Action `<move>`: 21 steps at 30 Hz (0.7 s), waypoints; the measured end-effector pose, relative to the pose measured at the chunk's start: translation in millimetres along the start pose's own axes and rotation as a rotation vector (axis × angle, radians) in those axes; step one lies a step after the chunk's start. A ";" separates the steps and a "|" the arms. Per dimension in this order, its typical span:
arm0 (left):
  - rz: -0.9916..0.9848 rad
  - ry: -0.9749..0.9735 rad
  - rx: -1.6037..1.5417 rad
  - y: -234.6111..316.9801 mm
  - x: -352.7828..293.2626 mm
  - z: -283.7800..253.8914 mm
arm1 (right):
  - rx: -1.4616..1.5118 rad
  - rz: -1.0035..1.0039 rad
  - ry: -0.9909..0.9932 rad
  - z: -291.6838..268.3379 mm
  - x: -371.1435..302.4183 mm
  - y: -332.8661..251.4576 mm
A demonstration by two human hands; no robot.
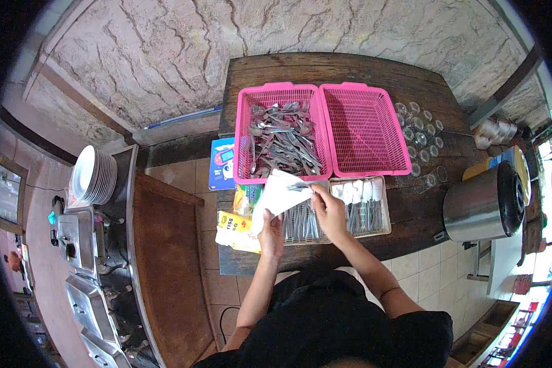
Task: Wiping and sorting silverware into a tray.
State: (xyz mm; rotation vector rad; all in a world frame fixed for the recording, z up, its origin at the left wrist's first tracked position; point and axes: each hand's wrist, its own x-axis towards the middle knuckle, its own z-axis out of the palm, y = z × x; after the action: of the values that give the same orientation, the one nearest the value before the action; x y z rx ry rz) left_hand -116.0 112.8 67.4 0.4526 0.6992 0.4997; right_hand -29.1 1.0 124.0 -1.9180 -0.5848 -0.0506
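A white paper napkin (275, 195) is stretched between my two hands, above the near edge of the large pink basket. My left hand (270, 238) pinches its lower left part. The fingers of my right hand (330, 214) are closed on its right end. Some metal cutlery (297, 187) shows against the napkin; its kind is hard to make out. Below my hands, loose cutlery (299, 222) lies side by side in a light basket. Right of it, a cream basket (386, 228) holds cutlery with white paper round the far ends. A yellow and white tissue pack (235, 232) lies left of my left hand.
One pink basket (243, 132) holds a heap of spoons and forks. The other pink basket (365, 129) stands against it. Several drinking glasses (419, 136) and a big metal pot (478, 205) are on the right of the wooden table (288, 67). Stacked white plates (95, 175) stand far left.
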 end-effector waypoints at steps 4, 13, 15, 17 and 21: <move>0.118 0.016 0.080 13.1 3.7 -18.5 | -0.456 -0.482 -0.018 -35.5 19.3 -6.9; 0.548 -0.542 0.698 40.2 8.0 16.1 | -0.651 -0.948 -0.208 -65.2 32.3 -36.9; 0.345 -0.579 0.715 38.9 17.5 8.1 | -0.643 -0.969 -0.198 -65.7 33.8 -40.5; 0.369 -0.596 0.621 33.1 17.1 6.6 | -0.635 -0.993 -0.168 -65.8 35.0 -43.3; 0.457 -0.762 0.435 20.9 21.1 22.4 | -0.606 -1.003 -0.148 -68.7 37.0 -50.9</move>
State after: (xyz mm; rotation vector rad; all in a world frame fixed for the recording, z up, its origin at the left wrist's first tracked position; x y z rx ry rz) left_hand -92.3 136.4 83.7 1.1517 -0.0543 0.5475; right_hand -2.1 -30.2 207.5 -1.9922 -1.7348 -0.8038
